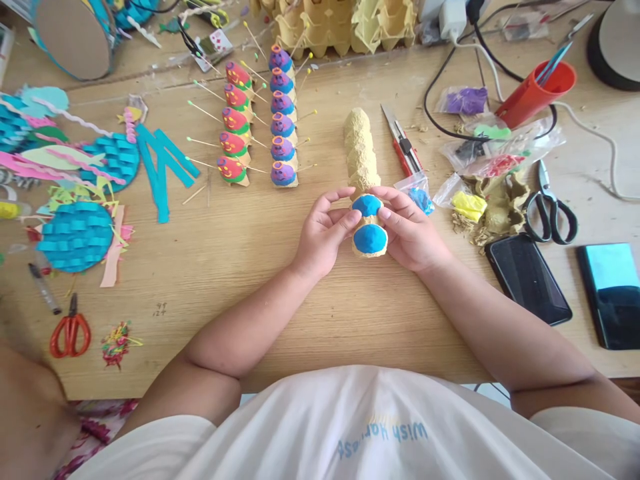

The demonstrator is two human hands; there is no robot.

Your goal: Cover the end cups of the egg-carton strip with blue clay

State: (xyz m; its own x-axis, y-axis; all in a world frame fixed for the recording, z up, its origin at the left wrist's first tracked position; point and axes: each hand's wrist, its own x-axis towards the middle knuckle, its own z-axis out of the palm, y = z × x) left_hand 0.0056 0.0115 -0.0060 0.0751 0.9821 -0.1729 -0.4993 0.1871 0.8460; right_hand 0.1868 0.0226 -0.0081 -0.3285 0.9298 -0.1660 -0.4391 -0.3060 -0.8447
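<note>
Both hands hold a strip of egg carton [361,150] cut into a row of bumps, pointing away from me. Its two nearest bumps carry blue clay [370,239]; the farther ones are bare. My left hand [327,230] pinches the strip's left side, thumb at the second blue bump's edge. On the right side my right hand [411,230] does the same, thumb and fingers closed on that bump. A packet of blue clay [421,199] lies just right of my right hand. Beyond it rests a red utility knife [403,148] with its blade out.
Two painted carton caterpillars [233,120] [283,123] with stick feelers stand left of centre. Black scissors [550,207], a phone [527,277], yellow clay [469,207] and a tilted red cup [537,93] lie right. Blue woven paper discs [75,237] and red scissors [71,333] lie left, near another person's arm [30,413].
</note>
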